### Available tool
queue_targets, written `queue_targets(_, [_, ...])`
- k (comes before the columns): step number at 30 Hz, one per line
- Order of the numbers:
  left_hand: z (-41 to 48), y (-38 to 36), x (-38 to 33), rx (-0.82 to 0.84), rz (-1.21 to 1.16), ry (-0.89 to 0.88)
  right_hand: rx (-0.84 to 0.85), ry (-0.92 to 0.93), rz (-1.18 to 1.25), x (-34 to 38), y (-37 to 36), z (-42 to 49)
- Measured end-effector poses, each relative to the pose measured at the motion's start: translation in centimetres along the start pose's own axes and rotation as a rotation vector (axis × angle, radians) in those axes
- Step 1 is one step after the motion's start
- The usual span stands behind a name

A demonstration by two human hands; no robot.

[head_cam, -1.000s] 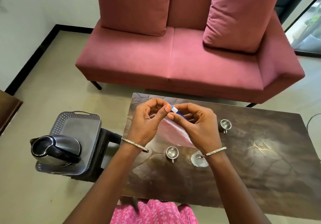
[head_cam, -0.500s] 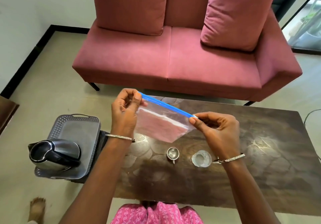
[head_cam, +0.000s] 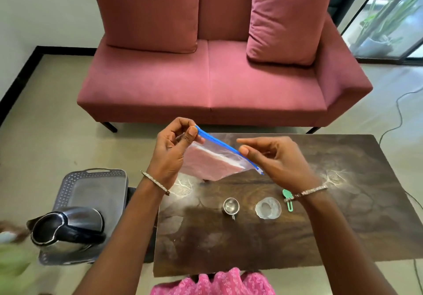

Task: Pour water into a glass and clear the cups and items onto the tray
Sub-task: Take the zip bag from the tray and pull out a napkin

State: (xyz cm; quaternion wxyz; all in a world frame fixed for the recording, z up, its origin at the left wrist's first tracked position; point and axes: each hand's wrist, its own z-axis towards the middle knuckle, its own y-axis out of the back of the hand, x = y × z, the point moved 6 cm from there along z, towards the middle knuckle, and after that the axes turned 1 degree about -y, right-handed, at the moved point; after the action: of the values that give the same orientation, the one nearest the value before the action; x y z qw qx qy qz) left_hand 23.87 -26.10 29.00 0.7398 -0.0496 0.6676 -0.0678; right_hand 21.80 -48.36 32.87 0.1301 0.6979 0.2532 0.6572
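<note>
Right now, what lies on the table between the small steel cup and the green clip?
The head view shows one thing between the steel cup and the green clip: the clear glass, upright on the table, touching neither.

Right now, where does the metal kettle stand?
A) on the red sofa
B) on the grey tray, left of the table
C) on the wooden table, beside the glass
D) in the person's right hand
B: the kettle sits on the near end of the grey tray, left of the table.
</note>
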Motion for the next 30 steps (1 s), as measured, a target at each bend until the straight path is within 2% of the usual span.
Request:
queue_targets(5, [0.4, 0.2, 0.9, 0.061, -0.007, 0.018, 0.051, 0.000, -0.143, 1.3, -1.8, 1.0])
queue_targets(9, [0.9, 0.1, 1.5, 0.091, -0.034, 0.034, 0.014, 0.026, -0.215, 1.8, -2.2, 0.6])
queue_targets(13, [1.4, -0.5, 2.3, 0.111, -0.046, 0.052, 0.033, -0.038, -0.160, 0.7, -2.5, 0.1])
queue_targets(16, [1.6, -1.1, 2.6, 0.101, 0.011, 0.071, 0.029, -0.129, -0.025, -0.7, -2.4, 0.1])
queue_targets(18, [1.7, -1.3, 2.8, 0.023, 0.108, 0.089, 0.001, -0.194, 0.095, -1.7, -2.3, 0.0])
queue_targets(20, [1.1, -1.1, 2.7, -0.157, 0.255, 0.102, -0.056, -0.233, 0.179, -2.3, -2.1, -0.1])
queue_targets(22, [-0.2, -1.4, 2.9, -0.307, 0.358, 0.198, -0.131, -0.255, 0.219, -2.9, -1.9, -0.2])
queue_targets(25, [-1.8, -4.1, 5.2, -0.182, 0.317, 0.506, -0.191, -0.240, 0.203, -3.0, -2.0, -0.2])
queue_targets(26, [-2.0, -4.9, 5.7, -0.143, 0.303, 0.560, -0.196, -0.217, 0.172, -3.0, -2.1, -0.2])
queue_targets(30, [-1.1, -5.9, 5.9, -0.100, 0.288, 0.492, -0.241, -0.174, 0.034, -3.3, -2.4, -0.4])
